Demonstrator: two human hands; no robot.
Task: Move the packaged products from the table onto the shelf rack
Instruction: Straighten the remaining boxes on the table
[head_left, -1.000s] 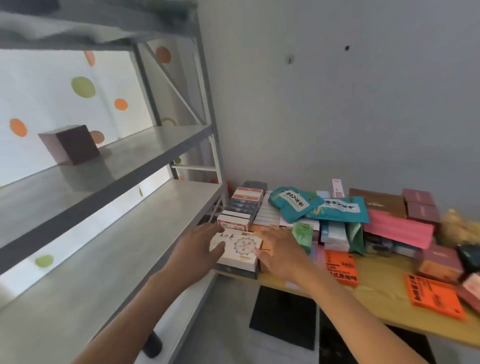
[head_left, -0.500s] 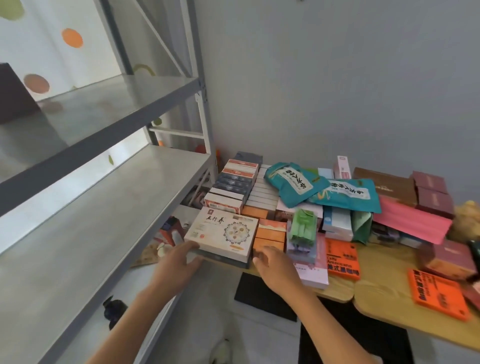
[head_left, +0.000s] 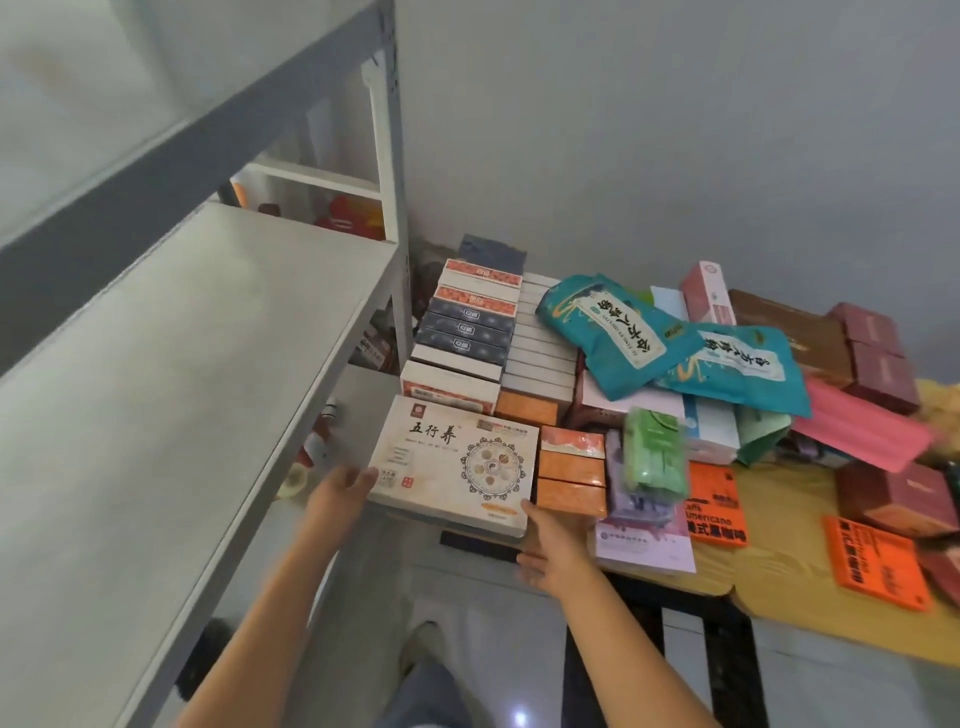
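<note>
A flat white box (head_left: 457, 462) with black characters and a round pattern lies at the table's near left corner, jutting over the edge on top of a thin dark box (head_left: 467, 540). My left hand (head_left: 337, 493) holds its near left corner, fingertips reaching under it. My right hand (head_left: 550, 551) grips its near right corner, thumb against the edge. The grey shelf rack (head_left: 182, 389) stands to the left, its middle board bare. More packaged products cover the table (head_left: 779, 587).
Stacked dark and orange-banded boxes (head_left: 462, 332) sit behind the white box, small orange boxes (head_left: 571, 473) and a green pack (head_left: 654, 457) to its right. Teal pouches (head_left: 675, 348), pink and maroon boxes lie farther right. Bottles and red items stand on the rack's lower level.
My view tipped downward and moved closer. Both hands slid from the top of the white box to its near corners, and the box now overhangs the table edge.
</note>
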